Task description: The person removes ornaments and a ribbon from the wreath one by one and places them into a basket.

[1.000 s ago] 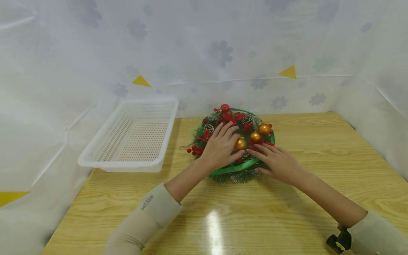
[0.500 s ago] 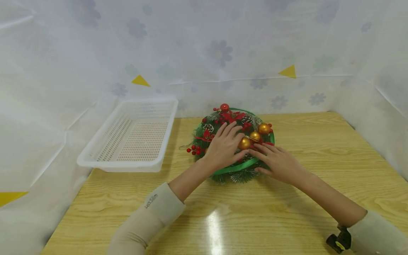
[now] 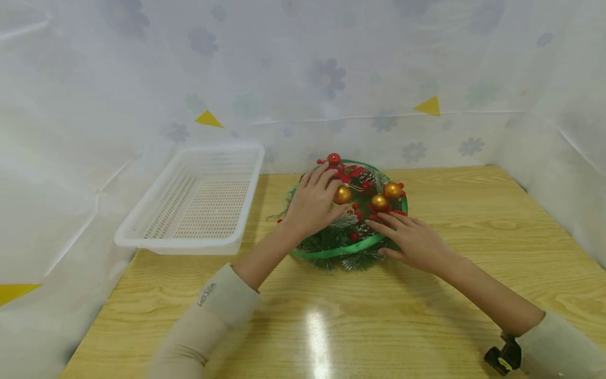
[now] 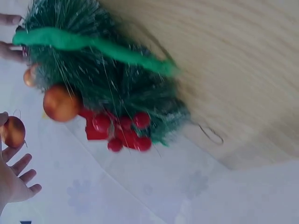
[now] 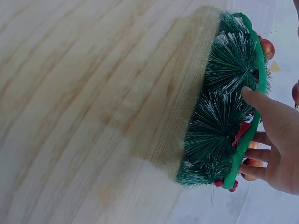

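A green Christmas wreath [image 3: 324, 243] lies on the wooden table, with a green band [image 3: 362, 245] running round it. Thumb and fingers of my left hand [image 3: 310, 202] pinch a gold bauble [image 3: 343, 194] above the wreath's left part; its wire loop shows in the left wrist view, where the bauble [image 4: 13, 132] is apart from the greenery. My right hand [image 3: 416, 245] grips the wreath's near right rim, thumb [image 5: 252, 95] outside and fingers over the band. Two more gold baubles [image 3: 379, 202] sit at the right, near red berries [image 3: 367, 185] and a red flower [image 3: 350, 171]. My left hand hides the wreath's left side.
A white perforated plastic basket [image 3: 227, 242] stands at the table's back left. Pale flowered sheeting [image 3: 293, 68] with yellow triangles [image 3: 428, 106] encloses the back and sides. From the wreath's edge a thin wire loop [image 4: 212, 135] sticks out over the table [image 3: 369, 321].
My left hand first shifts slightly right, then moves left and away from me, carrying the gold bauble over the wreath. The right hand stays on the rim.
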`<state>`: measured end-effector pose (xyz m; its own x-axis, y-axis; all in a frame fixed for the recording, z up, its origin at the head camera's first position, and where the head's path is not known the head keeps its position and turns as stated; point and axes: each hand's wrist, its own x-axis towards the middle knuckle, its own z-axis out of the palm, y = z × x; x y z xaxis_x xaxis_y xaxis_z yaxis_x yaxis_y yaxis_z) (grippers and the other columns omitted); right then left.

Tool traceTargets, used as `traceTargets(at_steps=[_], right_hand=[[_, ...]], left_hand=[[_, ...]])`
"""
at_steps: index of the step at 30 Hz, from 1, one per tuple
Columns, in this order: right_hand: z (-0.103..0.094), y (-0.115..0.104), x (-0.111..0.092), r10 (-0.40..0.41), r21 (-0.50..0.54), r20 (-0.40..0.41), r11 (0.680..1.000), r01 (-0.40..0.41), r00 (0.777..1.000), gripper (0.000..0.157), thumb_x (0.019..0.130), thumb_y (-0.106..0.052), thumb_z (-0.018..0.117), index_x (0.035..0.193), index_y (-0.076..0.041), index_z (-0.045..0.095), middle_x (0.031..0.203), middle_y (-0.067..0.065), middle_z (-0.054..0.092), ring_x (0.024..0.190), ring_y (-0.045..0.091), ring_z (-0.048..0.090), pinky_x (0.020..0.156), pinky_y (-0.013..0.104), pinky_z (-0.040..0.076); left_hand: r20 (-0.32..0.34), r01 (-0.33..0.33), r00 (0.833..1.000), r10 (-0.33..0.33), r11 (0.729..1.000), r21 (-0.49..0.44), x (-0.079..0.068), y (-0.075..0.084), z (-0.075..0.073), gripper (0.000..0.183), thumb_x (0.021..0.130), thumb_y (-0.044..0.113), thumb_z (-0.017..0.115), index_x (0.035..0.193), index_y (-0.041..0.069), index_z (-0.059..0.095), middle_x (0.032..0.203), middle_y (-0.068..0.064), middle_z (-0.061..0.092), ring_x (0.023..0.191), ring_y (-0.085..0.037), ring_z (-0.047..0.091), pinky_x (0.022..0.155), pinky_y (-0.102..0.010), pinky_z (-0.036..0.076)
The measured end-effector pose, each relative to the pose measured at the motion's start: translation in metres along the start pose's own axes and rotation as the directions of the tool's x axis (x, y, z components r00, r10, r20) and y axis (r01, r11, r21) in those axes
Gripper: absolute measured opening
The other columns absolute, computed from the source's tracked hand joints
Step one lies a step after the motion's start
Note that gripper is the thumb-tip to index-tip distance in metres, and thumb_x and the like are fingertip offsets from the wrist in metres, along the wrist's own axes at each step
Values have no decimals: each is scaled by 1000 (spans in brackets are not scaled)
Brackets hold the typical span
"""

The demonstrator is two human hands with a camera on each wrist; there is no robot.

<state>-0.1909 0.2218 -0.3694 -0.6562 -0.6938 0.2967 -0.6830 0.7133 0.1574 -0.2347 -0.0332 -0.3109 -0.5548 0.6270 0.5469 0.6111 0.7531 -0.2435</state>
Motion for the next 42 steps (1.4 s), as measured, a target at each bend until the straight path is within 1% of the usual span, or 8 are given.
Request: traceTargets(at_steps=[4,9,12,18,26,34,39,42], right_hand=[[0,0,0,9,7,4,1000,-9,1000,69,79,-39,70,136,-11,46,130,20,47,114,42,45,84,57,42],[0,1,0,11,13,12,1000,-11,1000,68,79,-39,70,136,-11,46,130,20,47,115,42,45,85,57,42],[-1,0,0,4,20,8,1000,-4,1000,68,79,-38,70,136,-10,46,130,20,47,114,42,45,85,57,41],[0,1,1,0,17,9,1000,0,1000,68,79,-39,70,136,-10,46,130,20,48,115,42,45,84,57,42],[0,2,1,10,21,23,1000,-11,1000,68,79,-39,70,137,-11,45,131,20,47,116,42,44,84,57,42],[0,2,1,8,16,30,1000,-9,1000,69,80,-40,69,137,-11,45,131,20,47,116,42,44,84,57,42],[0,4,1,11,17,25,1000,-11,1000,69,80,-40,69,137,-11,44,131,20,46,116,42,44,84,58,42],[0,4,0,11,13,26,1000,-11,1000,69,80,-40,69,138,-12,44,131,20,46,116,42,44,84,58,42]], left_hand=[[41,76,996,-74,996,-47,-2,-20,-10,45,86,43,60,113,6,58,130,-14,45,127,-30,31,108,-42,16],[110,167,980,-164,986,-25,-9,-48,-24,48,88,43,58,119,6,54,134,-13,41,130,-30,27,110,-40,9],[89,210,974,-207,978,-17,-17,-66,-28,47,86,41,60,116,4,55,133,-14,42,130,-30,27,110,-40,9],[4,275,961,-275,961,-4,-38,-101,-30,45,84,35,66,111,0,57,126,-18,47,125,-33,33,107,-44,19],[70,365,927,-368,930,42,-63,-131,-33,47,83,35,67,113,-1,55,126,-22,45,126,-36,31,107,-46,17],[148,384,907,-394,919,93,-89,-156,-23,47,86,34,64,113,-2,53,128,-26,42,125,-40,31,106,-50,18],[177,386,899,-401,915,117,-101,-168,-16,45,86,33,64,111,-3,53,126,-27,43,122,-41,33,105,-51,20],[217,376,891,-398,916,136,-106,-172,-12,45,86,33,63,112,-3,53,126,-28,43,122,-41,33,104,-51,20]])
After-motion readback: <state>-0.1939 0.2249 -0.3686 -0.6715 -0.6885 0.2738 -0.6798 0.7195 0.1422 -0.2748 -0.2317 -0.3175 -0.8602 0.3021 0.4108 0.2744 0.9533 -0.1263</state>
